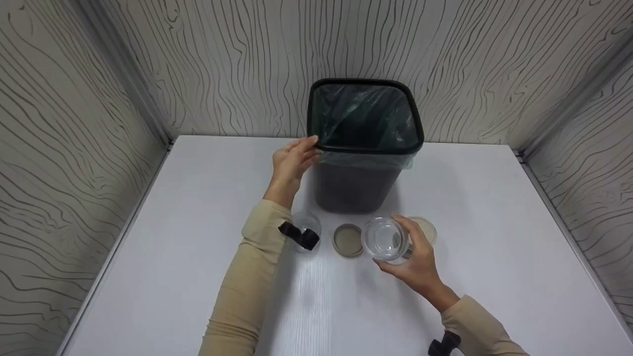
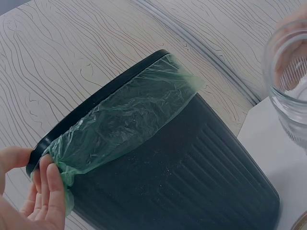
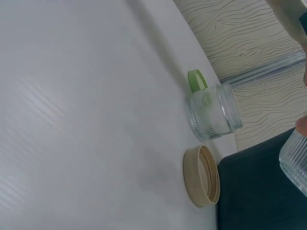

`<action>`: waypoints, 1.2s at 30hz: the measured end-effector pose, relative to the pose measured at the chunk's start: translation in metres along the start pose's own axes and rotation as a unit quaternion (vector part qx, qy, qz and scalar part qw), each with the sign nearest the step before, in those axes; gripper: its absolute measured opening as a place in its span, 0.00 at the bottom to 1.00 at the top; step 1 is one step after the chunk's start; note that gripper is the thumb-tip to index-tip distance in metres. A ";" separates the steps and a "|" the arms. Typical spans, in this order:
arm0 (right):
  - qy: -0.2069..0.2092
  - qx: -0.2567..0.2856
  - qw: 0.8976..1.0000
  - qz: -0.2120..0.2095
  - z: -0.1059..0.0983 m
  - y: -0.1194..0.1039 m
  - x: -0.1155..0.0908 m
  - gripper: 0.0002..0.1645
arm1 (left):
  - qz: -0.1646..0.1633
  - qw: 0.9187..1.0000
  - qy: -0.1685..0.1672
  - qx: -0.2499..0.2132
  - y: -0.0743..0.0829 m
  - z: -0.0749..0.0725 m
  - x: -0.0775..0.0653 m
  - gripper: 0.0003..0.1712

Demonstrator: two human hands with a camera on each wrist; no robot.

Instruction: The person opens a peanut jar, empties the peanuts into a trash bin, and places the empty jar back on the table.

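My left hand [image 1: 295, 160] pinches the near left corner of the black rim on a dark waste bin [image 1: 353, 185]. Its thumb lies over the rim, with the fingers beneath against the green plastic liner [image 2: 120, 122] folded over the edge. In my right hand [image 1: 423, 262] is a clear ribbed glass jar [image 1: 384, 240], gripped round its side between thumb and fingers in front of the bin. The jar has no lid on, and its mouth faces the head camera. It shows partly at the right edge of both wrist views [image 2: 292, 103].
A tan round lid [image 1: 348, 241] lies before the bin; a pale lid [image 1: 427, 228] is partly behind the right hand. Another glass jar [image 3: 211, 115] stands beneath the left forearm, beside a green lid [image 3: 197, 80]. Wood-patterned walls [image 1: 237, 64] enclose the white table [image 1: 163, 277].
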State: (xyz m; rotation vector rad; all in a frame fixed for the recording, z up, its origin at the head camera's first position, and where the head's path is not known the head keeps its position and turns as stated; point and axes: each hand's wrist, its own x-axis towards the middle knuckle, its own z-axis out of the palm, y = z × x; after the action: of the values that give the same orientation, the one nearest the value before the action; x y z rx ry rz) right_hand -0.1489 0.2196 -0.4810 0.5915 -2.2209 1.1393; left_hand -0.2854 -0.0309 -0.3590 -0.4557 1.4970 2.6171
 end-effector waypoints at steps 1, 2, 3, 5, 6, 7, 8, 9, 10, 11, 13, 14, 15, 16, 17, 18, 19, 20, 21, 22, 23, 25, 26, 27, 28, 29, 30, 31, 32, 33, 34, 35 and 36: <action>-0.002 0.005 1.000 0.003 0.001 0.000 -0.001 0.55 | 0.001 1.000 0.000 0.001 0.000 0.000 0.000 0.21; -0.004 0.009 1.000 0.006 0.001 0.000 -0.002 0.55 | 0.001 1.000 0.000 0.002 0.000 0.000 0.000 0.21; -0.005 0.012 1.000 0.009 0.002 0.000 -0.003 0.55 | 0.001 1.000 0.000 0.002 0.000 0.000 0.000 0.21; -0.008 0.021 1.000 0.017 0.003 0.000 -0.006 0.55 | 0.002 1.000 0.000 0.003 0.000 0.000 0.000 0.22; -0.010 0.026 0.999 0.020 0.004 0.000 -0.007 0.55 | 0.002 1.000 -0.001 0.003 0.000 0.000 0.000 0.22; -0.012 0.032 0.999 0.024 0.005 0.000 -0.008 0.55 | 0.003 1.000 -0.002 0.003 0.000 0.000 0.000 0.22; -0.014 0.032 0.999 0.023 0.006 0.000 -0.009 0.56 | 0.003 1.000 -0.002 0.003 0.000 0.000 0.000 0.22; -0.015 0.036 0.999 0.024 0.007 0.000 -0.010 0.56 | 0.004 1.000 -0.003 0.003 0.000 0.000 0.000 0.22; -0.015 0.040 0.999 0.023 0.009 0.000 -0.012 0.56 | 0.005 1.000 -0.003 0.003 0.000 0.000 0.000 0.22; -0.016 0.044 0.999 0.021 0.010 0.000 -0.013 0.56 | 0.005 1.000 -0.004 0.003 0.000 0.000 0.000 0.22; -0.014 0.048 0.999 0.015 0.013 0.000 -0.015 0.57 | 0.006 1.000 -0.004 0.001 -0.001 0.000 0.000 0.21; -0.013 0.046 0.999 0.012 0.014 0.001 -0.016 0.58 | 0.006 1.000 -0.004 0.000 -0.001 0.000 0.001 0.21; -0.012 0.049 0.999 0.011 0.015 0.001 -0.017 0.58 | 0.006 1.000 -0.004 0.000 -0.001 0.000 0.001 0.20; -0.011 0.047 0.999 0.009 0.016 0.001 -0.018 0.58 | 0.005 1.000 -0.004 -0.001 -0.001 0.000 0.001 0.20; -0.012 0.044 0.999 0.010 0.017 0.001 -0.019 0.58 | 0.005 1.000 -0.004 -0.001 -0.001 0.000 0.001 0.21; -0.012 0.044 0.999 0.012 0.018 0.001 -0.019 0.58 | 0.004 1.000 -0.003 -0.001 -0.001 0.000 0.000 0.21; -0.012 0.041 0.999 0.012 0.019 0.001 -0.020 0.58 | 0.004 1.000 -0.004 -0.001 -0.001 0.000 0.000 0.21; -0.014 0.041 0.999 0.015 0.019 0.000 -0.021 0.58 | 0.004 1.000 -0.005 0.000 -0.001 0.000 0.000 0.21; -0.016 0.043 0.999 0.017 0.020 0.000 -0.021 0.57 | 0.004 1.000 -0.005 -0.001 -0.001 0.000 0.000 0.21; -0.019 0.044 0.999 0.019 0.020 -0.001 -0.022 0.57 | 0.004 1.000 -0.005 -0.002 -0.001 0.000 0.000 0.20; -0.022 0.047 0.998 0.022 0.021 -0.002 -0.023 0.57 | 0.006 1.000 -0.006 -0.002 -0.001 0.000 0.000 0.20; -0.028 0.049 0.998 0.027 0.023 -0.003 -0.026 0.56 | 0.007 1.000 -0.006 -0.004 -0.001 -0.001 0.000 0.17; -0.031 0.051 0.998 0.031 0.025 -0.004 -0.028 0.56 | 0.008 1.000 -0.006 -0.005 -0.001 -0.001 0.000 0.16; -0.033 0.053 0.997 0.035 0.026 -0.004 -0.030 0.56 | 0.008 1.000 -0.005 -0.006 -0.001 -0.001 0.000 0.15; -0.035 0.054 0.997 0.042 0.028 -0.004 -0.032 0.55 | 0.008 1.000 -0.004 -0.007 -0.001 -0.001 0.000 0.14; -0.038 0.056 0.996 0.050 0.030 -0.004 -0.034 0.55 | 0.007 1.000 -0.003 -0.007 -0.001 0.000 0.000 0.13; -0.039 0.056 0.996 0.055 0.031 -0.003 -0.036 0.55 | 0.006 1.000 -0.002 -0.009 -0.001 0.000 0.000 0.13; -0.040 0.056 0.996 0.059 0.033 -0.003 -0.037 0.54 | 0.006 1.000 -0.002 -0.009 -0.001 0.000 0.000 0.14; -0.041 0.056 0.996 0.063 0.035 -0.002 -0.039 0.55 | 0.006 1.000 -0.003 -0.010 -0.001 0.000 0.000 0.15; -0.040 0.054 0.995 0.067 0.036 -0.002 -0.041 0.55 | 0.005 1.000 -0.003 -0.010 -0.001 0.000 0.001 0.16; -0.040 0.051 0.996 0.069 0.037 -0.002 -0.042 0.55 | 0.004 1.000 -0.003 -0.009 -0.001 0.000 0.001 0.17; -0.039 0.048 0.996 0.071 0.039 -0.002 -0.043 0.55 | 0.004 1.000 -0.003 -0.007 -0.002 0.000 0.001 0.18; -0.037 0.045 0.996 0.071 0.040 -0.002 -0.044 0.55 | 0.003 1.000 -0.003 -0.006 -0.002 0.000 0.001 0.19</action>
State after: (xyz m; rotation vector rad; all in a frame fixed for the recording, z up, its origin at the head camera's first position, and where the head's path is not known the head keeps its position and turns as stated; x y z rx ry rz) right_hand -0.1261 0.1907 -0.5276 0.5270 -2.3149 1.3159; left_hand -0.2860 -0.0301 -0.3608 -0.4446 1.4826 2.6309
